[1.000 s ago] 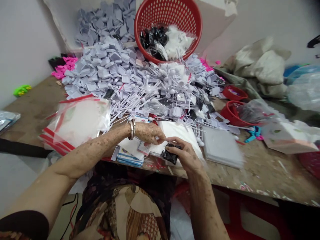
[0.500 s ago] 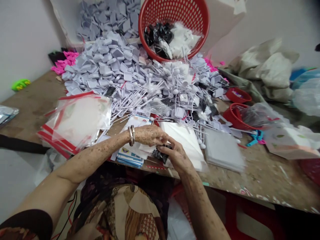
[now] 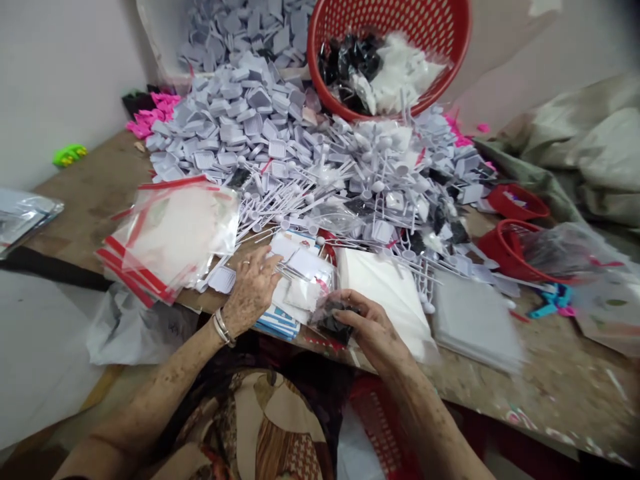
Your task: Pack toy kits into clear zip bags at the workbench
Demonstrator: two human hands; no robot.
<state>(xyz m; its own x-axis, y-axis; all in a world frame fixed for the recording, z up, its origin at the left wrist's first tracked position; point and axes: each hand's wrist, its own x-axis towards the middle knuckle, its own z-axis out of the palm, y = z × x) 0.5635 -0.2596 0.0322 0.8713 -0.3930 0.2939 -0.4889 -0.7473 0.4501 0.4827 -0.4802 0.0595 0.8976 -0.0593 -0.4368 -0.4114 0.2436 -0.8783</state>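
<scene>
My right hand [image 3: 373,327] is closed on a small clear bag with black contents [image 3: 333,319], thumb on top, at the table's front edge. My left hand [image 3: 253,288], with a ring and bracelets, lies open with fingers stretched out, by a clear packet of white pieces [image 3: 305,277]. That packet rests on a stack of blue-and-white printed cards [image 3: 278,321]. The black contents adjoin the packet's lower right end; I cannot tell whether they share one bag. A white tray-shaped piece [image 3: 221,279] lies left of the fingers. White sheets [image 3: 383,293] lie to the right.
Behind the hands rises a heap of pale plastic pieces [image 3: 235,120]. A red basket [image 3: 320,73] holding black and white packets tilts over it. Red-edged clear bags [image 3: 175,227] lie left, a stack of clear bags [image 3: 475,320] right, near a small red basket [image 3: 505,250].
My left hand has moved left, away from my right hand, and its fingers have spread. The packet of white pieces now shows. My right hand stays on the black contents; the view has shifted.
</scene>
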